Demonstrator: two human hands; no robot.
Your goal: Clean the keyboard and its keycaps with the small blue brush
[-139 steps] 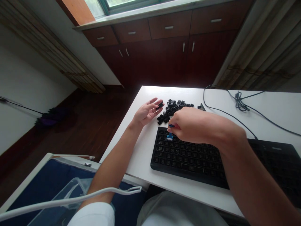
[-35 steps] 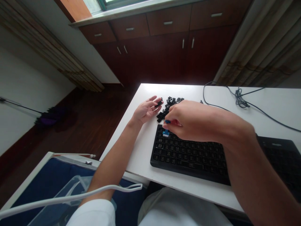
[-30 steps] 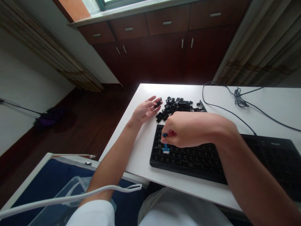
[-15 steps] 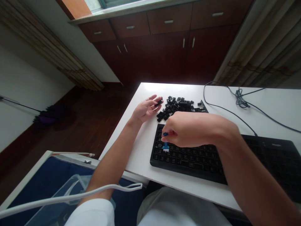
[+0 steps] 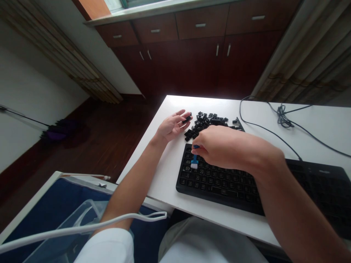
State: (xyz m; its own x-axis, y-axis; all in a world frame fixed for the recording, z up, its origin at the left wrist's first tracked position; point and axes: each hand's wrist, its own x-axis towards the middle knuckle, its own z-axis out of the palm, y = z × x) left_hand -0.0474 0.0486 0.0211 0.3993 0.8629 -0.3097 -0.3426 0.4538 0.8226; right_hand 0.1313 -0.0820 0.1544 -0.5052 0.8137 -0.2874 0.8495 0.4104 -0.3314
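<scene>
My right hand pinches a small blue brush, its white bristles pointing down at the left part of a black keyboard. The keyboard lies on the white table with its keycaps off, so the key sockets show. Palm up, my left hand holds a black keycap with its fingers, left of a pile of loose black keycaps. My right hand hides part of the keyboard and the near edge of the pile.
A black cable runs from the keyboard's back edge to a tied bundle on the white table. At lower left are a white curved rod and a clear plastic box over blue fabric. Dark red cabinets stand behind.
The brush in my right hand has moved slightly away from me, toward the keyboard's back rows. My left hand still holds the keycap. The camera view has shifted a little.
</scene>
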